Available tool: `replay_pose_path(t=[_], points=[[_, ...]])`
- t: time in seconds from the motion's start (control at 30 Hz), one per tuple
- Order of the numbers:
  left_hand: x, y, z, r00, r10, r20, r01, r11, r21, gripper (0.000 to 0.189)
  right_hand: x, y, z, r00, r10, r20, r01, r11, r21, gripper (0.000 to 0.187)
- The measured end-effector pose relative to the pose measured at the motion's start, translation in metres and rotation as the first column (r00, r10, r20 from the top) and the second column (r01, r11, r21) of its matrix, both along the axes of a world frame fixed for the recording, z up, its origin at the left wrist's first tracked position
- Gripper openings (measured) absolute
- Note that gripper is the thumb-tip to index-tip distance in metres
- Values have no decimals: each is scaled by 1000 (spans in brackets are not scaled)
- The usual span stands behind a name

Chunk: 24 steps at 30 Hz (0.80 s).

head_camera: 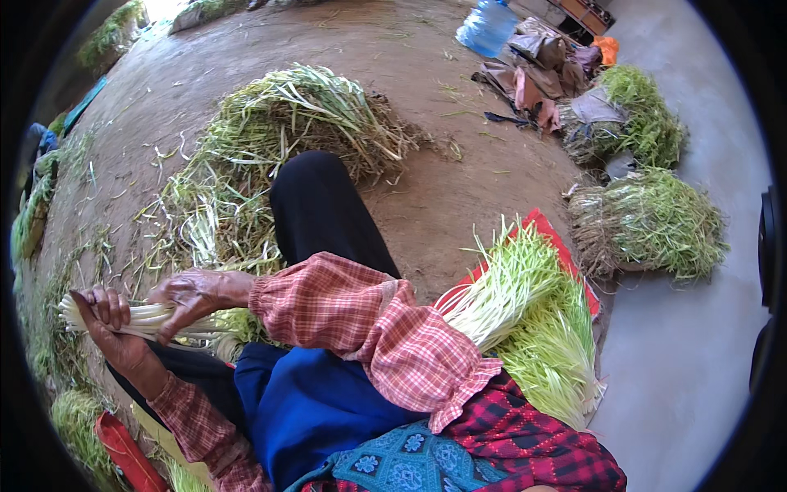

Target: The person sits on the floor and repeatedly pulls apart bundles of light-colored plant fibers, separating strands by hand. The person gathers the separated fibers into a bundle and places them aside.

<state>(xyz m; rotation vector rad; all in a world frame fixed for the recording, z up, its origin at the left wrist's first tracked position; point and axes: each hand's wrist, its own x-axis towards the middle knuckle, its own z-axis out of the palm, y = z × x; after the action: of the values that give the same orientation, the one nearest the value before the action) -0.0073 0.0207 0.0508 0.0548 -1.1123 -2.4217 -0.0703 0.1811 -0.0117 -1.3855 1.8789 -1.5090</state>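
A bundle of long white stalks (144,318) with yellow-green tops lies across my two hands at the left. My left hand (117,335) wraps around it close to the white ends, the thumb on one side and the fingers over the other. Farther along the stalks, my right hand (193,298) is curled over the same bundle. The green tops (243,325) run under my right wrist toward my lap. Just beyond my hands, loose pale leaves and stalks (203,230) are strewn on the ground.
A large heap of unsorted stalks (307,117) lies beyond my knee. Cleaned pale stalks (516,289) rest on a red sheet (547,227) at my right. Tied bundles with roots (652,221) sit by the grey wall (676,344). A blue plastic bottle (487,27) stands farther back.
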Motion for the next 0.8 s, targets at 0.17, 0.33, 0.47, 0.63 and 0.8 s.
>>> replay_pose_path(t=[0.17, 0.33, 0.47, 0.63, 0.8], points=[[7, -19, 4, 987, -9, -158, 9, 1000, -4, 34, 3, 10, 5, 991, 129, 32, -131, 987, 93, 54], [19, -3, 17, 946, 306, -108, -307, 952, 10, 38, 13, 1, 9, 936, 243, 257, -235, 970, -59, 60], [22, 2, 19, 825, 555, -103, -561, 826, -44, 38, 29, 15, 30, 786, 331, 522, -262, 943, -204, 33], [13, 21, 17, 775, 630, 41, -625, 775, -94, 29, 21, 14, 5, 977, 51, 209, -34, 996, -83, 29], [11, -23, -12, 937, 346, -56, -350, 920, -177, 35, 14, 6, -1, 988, -12, 153, 25, 997, -79, 33]])
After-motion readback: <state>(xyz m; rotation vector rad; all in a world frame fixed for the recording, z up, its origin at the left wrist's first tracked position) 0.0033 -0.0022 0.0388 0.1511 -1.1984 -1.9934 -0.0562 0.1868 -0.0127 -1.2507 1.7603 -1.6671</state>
